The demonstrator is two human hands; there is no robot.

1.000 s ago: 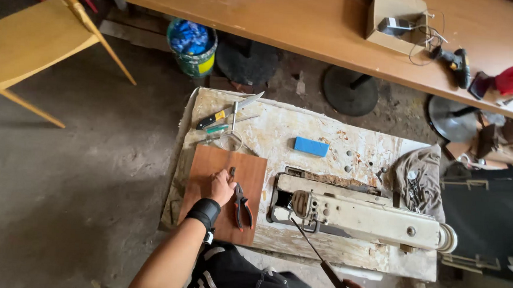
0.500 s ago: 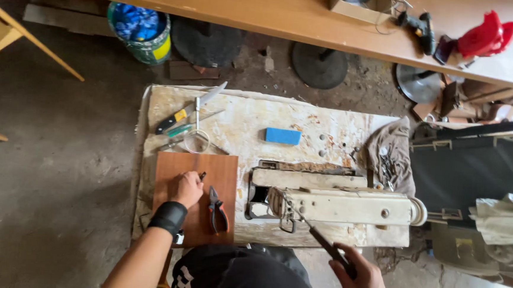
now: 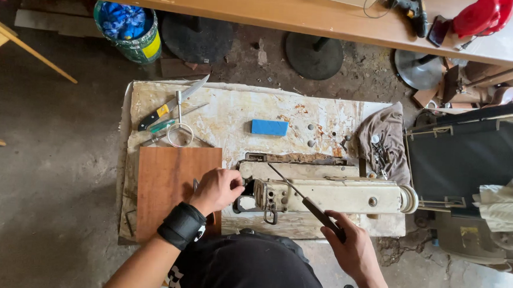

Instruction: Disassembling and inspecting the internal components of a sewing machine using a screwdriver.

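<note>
Left hand (image 3: 217, 189) curls its fingertips pinched at the machine (image 3: 324, 195) head's left end; my right hand (image 3: 354, 251) grips a screwdriver (image 3: 303, 200), fist closed on the handle. Machine lies on its side on the board (image 3: 223, 112), long axis left to right, handwheel at right. Screwdriver slants up-left, tip on the casting. I'd judge it best to steady the head firmly and keep the tip seated squarely.

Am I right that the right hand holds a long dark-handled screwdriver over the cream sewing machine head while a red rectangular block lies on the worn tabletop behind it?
Not quite: the rectangular block is blue, not red, as the head view shows. The rest holds: the right hand grips the long dark-handled screwdriver over the cream sewing machine head, and the block lies on the worn tabletop behind it.
</note>
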